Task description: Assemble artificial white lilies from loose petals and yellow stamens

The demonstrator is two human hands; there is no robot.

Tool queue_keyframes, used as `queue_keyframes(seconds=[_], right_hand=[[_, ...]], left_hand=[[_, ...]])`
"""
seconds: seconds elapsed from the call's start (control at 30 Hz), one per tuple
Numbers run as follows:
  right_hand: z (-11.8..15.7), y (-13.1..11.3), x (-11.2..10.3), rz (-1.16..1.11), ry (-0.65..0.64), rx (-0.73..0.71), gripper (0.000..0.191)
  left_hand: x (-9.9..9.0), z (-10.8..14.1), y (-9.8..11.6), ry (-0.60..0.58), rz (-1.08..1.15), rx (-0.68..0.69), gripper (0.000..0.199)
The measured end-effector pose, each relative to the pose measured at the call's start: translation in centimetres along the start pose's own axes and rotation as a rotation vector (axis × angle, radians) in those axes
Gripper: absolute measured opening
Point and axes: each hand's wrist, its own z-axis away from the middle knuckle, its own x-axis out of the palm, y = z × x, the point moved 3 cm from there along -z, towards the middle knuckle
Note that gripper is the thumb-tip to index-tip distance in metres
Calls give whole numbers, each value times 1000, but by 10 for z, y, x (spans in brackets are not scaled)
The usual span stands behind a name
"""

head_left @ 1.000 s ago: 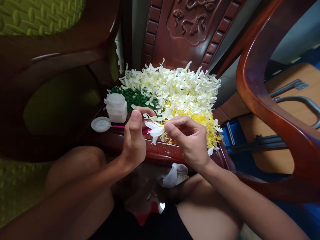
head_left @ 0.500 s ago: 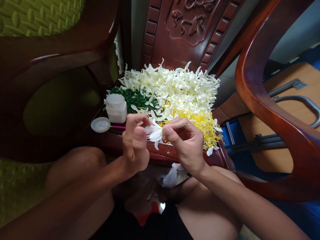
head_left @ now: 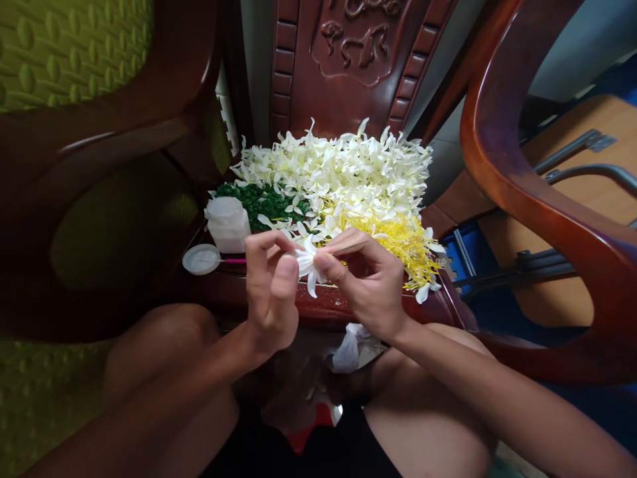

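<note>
Between my two hands is a white flower (head_left: 309, 264) with several spread petals. My right hand (head_left: 365, 279) pinches its base and a thin stem between thumb and forefinger. My left hand (head_left: 271, 285) has curled fingers touching the petals from the left. Behind them, white petals (head_left: 348, 166) are heaped on the chair seat, with yellow strands (head_left: 403, 249) at the right and small green pieces (head_left: 263, 202) at the left. A white jar (head_left: 227, 224) stands beside its round lid (head_left: 201, 259). A thin tool with a pink handle (head_left: 233, 261) rests against the lid.
The carved wooden chair back (head_left: 355, 50) rises behind the heap. A curved armrest (head_left: 485, 133) is at the right, and another dark wooden chair at the left. A white plastic bag (head_left: 347, 350) lies below the seat's front edge (head_left: 323, 305).
The view has shifted slightly. Both hands still hold the flower, and the fingers of my left hand have moved a little closer to its petals.
</note>
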Motion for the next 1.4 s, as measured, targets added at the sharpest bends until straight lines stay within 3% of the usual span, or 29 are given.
queue_keyframes(seconds=[0.1, 0.2, 0.3, 0.4, 0.57, 0.73, 0.87, 0.97, 1.03, 1.17, 1.4], right_hand=[[-4, 3, -6, 86, -8, -79, 5], [-8, 6, -13, 121, -88, -169, 8], [-13, 9, -20, 102, -190, -234, 27], [-16, 9, -28, 99, -207, -292, 41], [-18, 5, -28, 188, -252, -369, 34], [-15, 5, -21, 110, -234, -271, 7], [-18, 13, -29, 44, -47, -14, 17], [-27, 30, -36, 102, -4, 39, 14], [-35, 49, -36, 248, -98, 28, 8], [-51, 98, -36, 761, -325, 106, 17], [-89, 149, -31, 1029, -455, 173, 41]], left_hand=[[5, -10, 7, -58, 0, 71, 15], [7, -19, 6, -111, 99, -92, 15], [7, -27, 7, -111, 202, -194, 22], [7, -31, 8, -93, 268, -249, 25], [11, -31, 7, -162, 263, -274, 36], [12, -30, 6, -175, 218, -288, 40], [14, -27, 6, -203, 234, -335, 39], [18, -21, 4, -312, 213, -409, 38], [21, -16, 3, -386, 182, -453, 36], [25, -6, -3, -495, 90, -513, 37], [30, 6, -17, -608, 14, -638, 36]])
